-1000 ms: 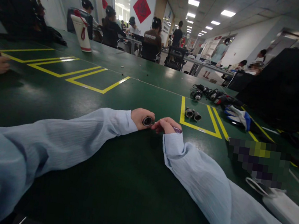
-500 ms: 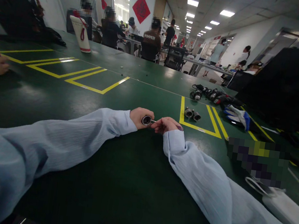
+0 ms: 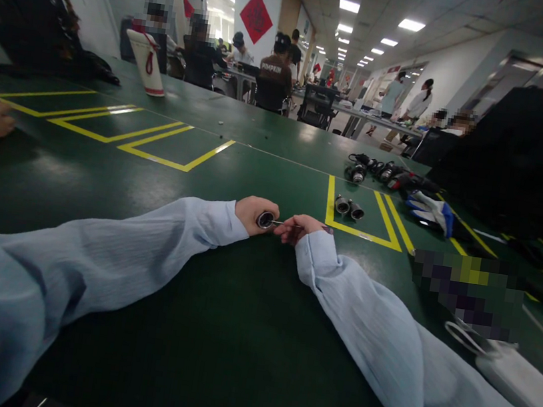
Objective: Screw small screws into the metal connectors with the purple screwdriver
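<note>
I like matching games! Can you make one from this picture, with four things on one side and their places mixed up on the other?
1. metal tube
2. thin tool
3. pair of metal cylinders
4. white cup

A. inside the yellow-lined box
B. far back on the green table
C. held in the left hand
D. held in the right hand

Pairs: 1-C, 2-D, 3-A, 4-B.

Bright ceiling panels (image 3: 350, 5) light the room far ahead of you. The dark green counter (image 3: 213, 330) near you looks dim, with pale glare farther out. Soft shadow lies under your left hand (image 3: 251, 213) and right hand (image 3: 301, 229). Edges bend; your sleeves (image 3: 10, 301) blur.
</note>
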Demonstrator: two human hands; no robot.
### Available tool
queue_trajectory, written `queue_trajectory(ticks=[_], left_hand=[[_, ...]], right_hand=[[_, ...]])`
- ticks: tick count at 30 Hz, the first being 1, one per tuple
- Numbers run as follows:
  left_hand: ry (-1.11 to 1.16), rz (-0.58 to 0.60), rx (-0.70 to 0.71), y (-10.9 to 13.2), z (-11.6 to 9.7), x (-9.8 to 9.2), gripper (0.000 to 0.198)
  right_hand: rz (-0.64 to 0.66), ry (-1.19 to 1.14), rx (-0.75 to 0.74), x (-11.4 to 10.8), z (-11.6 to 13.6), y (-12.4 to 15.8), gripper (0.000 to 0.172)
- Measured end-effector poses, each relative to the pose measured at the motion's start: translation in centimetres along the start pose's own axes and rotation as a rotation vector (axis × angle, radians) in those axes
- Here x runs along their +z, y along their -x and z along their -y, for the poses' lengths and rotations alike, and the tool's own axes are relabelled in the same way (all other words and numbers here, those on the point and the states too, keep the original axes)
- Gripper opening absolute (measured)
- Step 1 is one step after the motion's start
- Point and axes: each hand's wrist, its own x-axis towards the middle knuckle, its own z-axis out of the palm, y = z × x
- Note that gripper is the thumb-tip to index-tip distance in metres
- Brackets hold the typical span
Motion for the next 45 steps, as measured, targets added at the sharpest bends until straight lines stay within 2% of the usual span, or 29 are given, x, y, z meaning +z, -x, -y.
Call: queue_trajectory(ticks=[4,8,13,24,31,37,45], left_hand=[[0.043,-0.024,-0.018,0.0,0.1,0.1,0.014],[0.079,-0.044,-0.045,0.0,0.0,0.1,0.015],[0.090,-0.049,-0.022,0.1,-0.1,0.1,0.015],[0.127,-0.080,-0.045,0.0,-0.4,0.0,0.024],[0.146,-0.025,-0.060,0.0,-0.9,-0.4,0.032],[0.140,0.106,0.026,0.2,-1.5,-0.6,0.021],[0.121,0.210,0.158,1.0,-1.9,0.1,0.015]], right_hand=[[-0.005,-0.076,0.093,-0.1,0.1,-0.2,0.026],[-0.015,-0.115,0.023,0.2,0.2,0.5,0.023],[-0.048,-0.058,-0.036,0.3,-0.1,0.8,0.017],[0.012,-0.152,-0.086,-0.6,0.1,0.8,0.020],[-0.058,-0.103,-0.085,-0.5,0.1,0.9,0.021],[-0.083,0.013,-0.146,-0.5,0.4,0.9,0.030],[0.031,-0.259,-0.142,-0.8,-0.6,0.4,0.041]])
